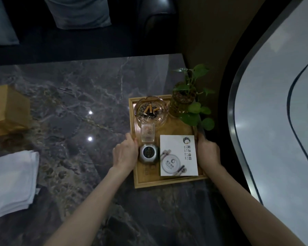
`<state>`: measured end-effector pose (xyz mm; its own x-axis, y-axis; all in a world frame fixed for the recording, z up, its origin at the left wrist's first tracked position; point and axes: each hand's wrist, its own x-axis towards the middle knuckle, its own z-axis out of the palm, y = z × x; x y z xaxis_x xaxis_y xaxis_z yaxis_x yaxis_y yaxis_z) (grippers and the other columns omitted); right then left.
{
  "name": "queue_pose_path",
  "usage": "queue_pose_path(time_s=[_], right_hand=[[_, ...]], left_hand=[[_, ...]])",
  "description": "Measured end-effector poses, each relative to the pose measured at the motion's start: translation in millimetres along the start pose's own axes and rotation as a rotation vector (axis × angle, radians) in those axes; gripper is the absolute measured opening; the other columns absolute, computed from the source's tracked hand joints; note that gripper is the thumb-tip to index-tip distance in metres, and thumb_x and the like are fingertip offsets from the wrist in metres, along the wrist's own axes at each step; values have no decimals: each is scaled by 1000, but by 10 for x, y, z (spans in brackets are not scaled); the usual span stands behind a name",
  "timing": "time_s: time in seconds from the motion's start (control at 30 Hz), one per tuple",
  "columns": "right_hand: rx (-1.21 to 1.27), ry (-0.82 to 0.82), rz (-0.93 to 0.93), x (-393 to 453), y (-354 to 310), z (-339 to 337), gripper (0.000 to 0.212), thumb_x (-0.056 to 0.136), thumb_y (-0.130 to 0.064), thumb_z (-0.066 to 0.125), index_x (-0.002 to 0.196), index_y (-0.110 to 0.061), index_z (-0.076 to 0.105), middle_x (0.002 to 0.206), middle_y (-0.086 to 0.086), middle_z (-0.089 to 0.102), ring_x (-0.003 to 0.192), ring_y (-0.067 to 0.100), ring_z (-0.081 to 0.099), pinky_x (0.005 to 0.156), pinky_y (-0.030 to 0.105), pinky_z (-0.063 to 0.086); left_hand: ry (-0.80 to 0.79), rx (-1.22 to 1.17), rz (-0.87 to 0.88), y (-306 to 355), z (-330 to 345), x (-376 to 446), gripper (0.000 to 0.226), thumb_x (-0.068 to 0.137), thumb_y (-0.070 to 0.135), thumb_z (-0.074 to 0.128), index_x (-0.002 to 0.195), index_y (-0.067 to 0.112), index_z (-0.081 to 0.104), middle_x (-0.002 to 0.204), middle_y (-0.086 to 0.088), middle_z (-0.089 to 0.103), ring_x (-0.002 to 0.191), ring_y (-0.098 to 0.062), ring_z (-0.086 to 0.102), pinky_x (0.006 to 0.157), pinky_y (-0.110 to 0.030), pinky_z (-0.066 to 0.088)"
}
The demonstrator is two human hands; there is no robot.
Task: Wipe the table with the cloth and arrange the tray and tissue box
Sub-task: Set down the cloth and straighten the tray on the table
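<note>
The wooden tray (169,181) sits at the right end of the dark marble worktop (75,107), gripped on both sides: the left hand (125,154) curls over its left rim, the right hand (208,151) over its right rim. It carries a glass ashtray (151,110) with cigarette butts, a potted plant (182,102) and a printed card (178,155). Far left, well apart, lie the folded white cloth (11,181) and the wooden tissue box (7,109).
</note>
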<state>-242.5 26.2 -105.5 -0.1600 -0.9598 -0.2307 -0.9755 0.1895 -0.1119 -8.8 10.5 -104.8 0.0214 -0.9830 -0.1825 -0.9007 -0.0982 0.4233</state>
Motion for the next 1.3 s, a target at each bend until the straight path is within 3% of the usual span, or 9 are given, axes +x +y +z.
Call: queue_pose_path(time_s=[0.47, 0.57, 0.7, 0.87, 0.97, 1.03, 1.1, 1.2, 1.3], right_hand=[[107, -9, -14, 53, 53, 141, 27, 96, -11, 39, 120, -1, 47, 91, 23, 67, 80, 41, 65, 64, 40, 47], [113, 12, -20, 54, 47, 129, 29, 96, -14, 39, 121, -1, 46, 91, 25, 67, 81, 43, 65, 65, 42, 48], [130, 5, -3, 42, 41, 107, 31, 95, -18, 41, 123, -3, 46, 91, 25, 68, 81, 43, 65, 66, 44, 49], [208, -128, 75, 80, 56, -61, 28, 95, -19, 40, 117, -6, 52, 97, 24, 66, 88, 41, 62, 66, 35, 43], [452, -137, 99, 38, 82, -174, 26, 92, -13, 41, 107, -3, 60, 103, 19, 65, 96, 35, 59, 73, 34, 46], [764, -106, 205, -120, 46, -270, 28, 93, -12, 42, 115, -4, 59, 109, 8, 61, 100, 24, 56, 79, 29, 43], [1044, 4, 355, -363, 6, -308, 28, 94, -15, 44, 117, -8, 58, 107, 7, 62, 98, 21, 57, 80, 31, 45], [1165, 222, 510, -707, -4, -165, 23, 92, -17, 47, 108, -7, 61, 98, 14, 66, 92, 27, 61, 82, 39, 49], [1188, 179, 663, -899, 32, 50, 22, 93, -20, 46, 85, -5, 61, 71, 12, 64, 67, 27, 61, 61, 34, 50]], left_hand=[[-6, 51, -13, -12, 134, 46, 23, 97, 23, 32, 101, 5, 45, 91, -20, 67, 83, -39, 63, 64, -42, 41], [14, 74, 2, -25, 143, 34, 25, 97, 22, 33, 107, 4, 45, 91, -19, 68, 81, -37, 64, 62, -38, 38], [15, 143, 11, -1, 123, 21, 36, 97, 25, 33, 124, 1, 39, 94, -20, 68, 85, -38, 65, 69, -45, 48], [-13, 202, -8, -2, 63, 3, 41, 96, 35, 33, 124, 6, 41, 100, -16, 64, 90, -32, 61, 70, -41, 47], [17, 132, 0, -11, 35, -82, 36, 94, 33, 38, 117, 7, 47, 106, -14, 59, 95, -26, 54, 75, -37, 45], [65, 104, 48, -48, 48, -193, 39, 93, 31, 42, 123, 6, 45, 111, -15, 57, 98, -26, 54, 77, -37, 47], [103, 87, 90, -93, 86, -341, 47, 93, 29, 45, 132, 4, 38, 123, -17, 53, 110, -29, 52, 88, -42, 47], [72, 77, 76, -129, 150, -547, 52, 94, 27, 43, 139, 3, 30, 145, -17, 37, 134, -30, 33, 108, -46, 30], [33, 89, 59, -165, 226, -655, 55, 95, 32, 38, 140, 5, 27, 153, -11, 24, 142, -25, 16, 114, -46, 16]])
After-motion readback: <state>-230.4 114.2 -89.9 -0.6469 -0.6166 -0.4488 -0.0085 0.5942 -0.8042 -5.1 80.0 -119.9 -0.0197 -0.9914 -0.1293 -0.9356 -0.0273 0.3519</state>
